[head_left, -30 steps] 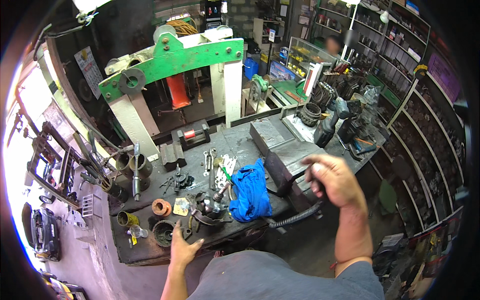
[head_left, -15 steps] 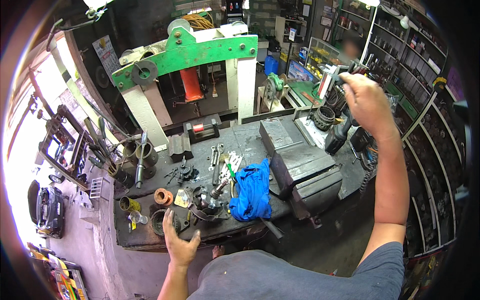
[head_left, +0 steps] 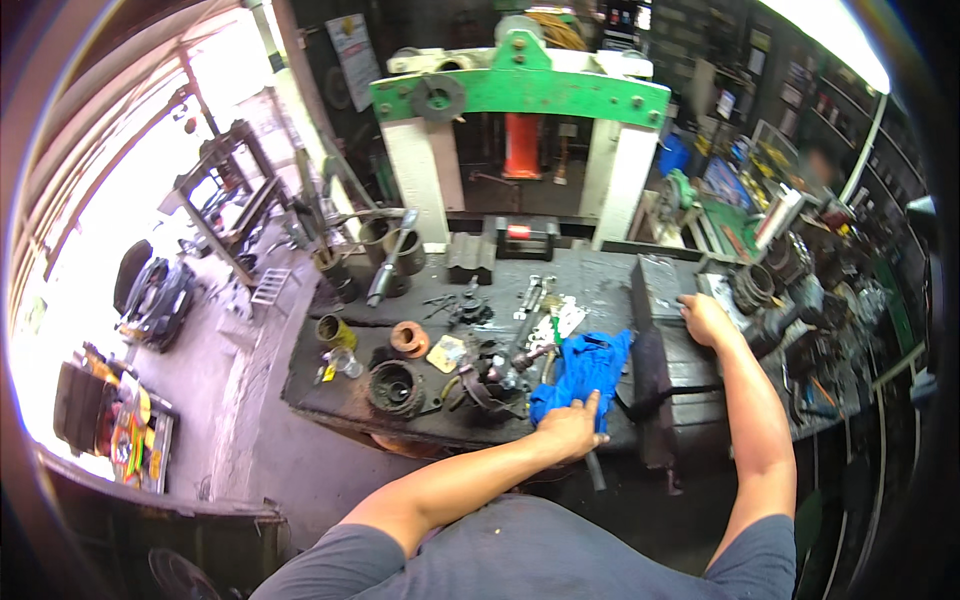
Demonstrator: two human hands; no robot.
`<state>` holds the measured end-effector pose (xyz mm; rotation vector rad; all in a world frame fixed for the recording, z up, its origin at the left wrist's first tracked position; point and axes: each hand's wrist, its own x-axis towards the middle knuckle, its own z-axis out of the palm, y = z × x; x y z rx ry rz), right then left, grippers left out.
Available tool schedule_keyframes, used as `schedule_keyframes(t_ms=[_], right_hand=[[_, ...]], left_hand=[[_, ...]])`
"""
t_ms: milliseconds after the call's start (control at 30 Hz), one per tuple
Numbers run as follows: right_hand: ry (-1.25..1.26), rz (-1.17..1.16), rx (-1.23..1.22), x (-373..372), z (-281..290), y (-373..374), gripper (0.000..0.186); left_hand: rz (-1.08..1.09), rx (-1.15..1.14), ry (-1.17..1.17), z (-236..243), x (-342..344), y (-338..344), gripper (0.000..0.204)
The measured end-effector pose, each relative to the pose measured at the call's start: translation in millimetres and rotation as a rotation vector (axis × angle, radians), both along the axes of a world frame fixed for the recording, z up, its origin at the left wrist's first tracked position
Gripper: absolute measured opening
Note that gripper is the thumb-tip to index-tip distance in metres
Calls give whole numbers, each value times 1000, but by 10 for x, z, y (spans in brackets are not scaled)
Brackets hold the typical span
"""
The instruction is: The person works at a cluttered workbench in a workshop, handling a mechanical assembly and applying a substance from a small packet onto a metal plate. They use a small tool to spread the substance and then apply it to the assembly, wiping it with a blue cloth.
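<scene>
My left hand [head_left: 571,430] lies on the near side of a crumpled blue cloth [head_left: 592,368], its fingers apart. My right hand [head_left: 708,321] is curled just above the large bench vise [head_left: 655,370]; whatever its fingers hold, if anything, is hidden. Left of the cloth sit dark metal parts [head_left: 487,385] and a round toothed ring [head_left: 396,388]. Several wrenches [head_left: 535,293] lie behind the cloth. A copper-coloured spool [head_left: 409,339] stands farther left, near a yellowish can [head_left: 336,331].
A green and white press frame [head_left: 530,95] rises behind the bench [head_left: 590,262]. Upright tubes holding tools [head_left: 403,250] stand at the back left. Tools and dark cylindrical parts [head_left: 753,287] crowd the right end. A bar [head_left: 597,470] juts past the front edge below the cloth.
My right hand has come down from the raised tools at the right to the vise. My left hand has moved right, from above the toothed ring onto the cloth. The view has swung left.
</scene>
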<state>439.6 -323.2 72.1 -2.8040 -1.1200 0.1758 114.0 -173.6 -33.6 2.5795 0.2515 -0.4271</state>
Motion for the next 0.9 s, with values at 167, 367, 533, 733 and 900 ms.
schedule_keyframes(t_ms=[167,367,533,733,900], right_hand=[[-301,122,335,-743,210,-27,52],[297,95,998,-2181,34,-238,76],[904,14,1623,-2506,-464,-86,86],[424,-131,1729,-2361,-340,-233,66],[727,89,1935,-2356,96,-478,86]], left_hand=[[-45,32,-131,-212,344,71,36],[166,-598,-610,564,158,16,44],[-205,-949,-882,859,187,-280,76],[-412,-1011,-710,994,133,-354,104],[-175,-818,-793,1045,-58,-283,118]])
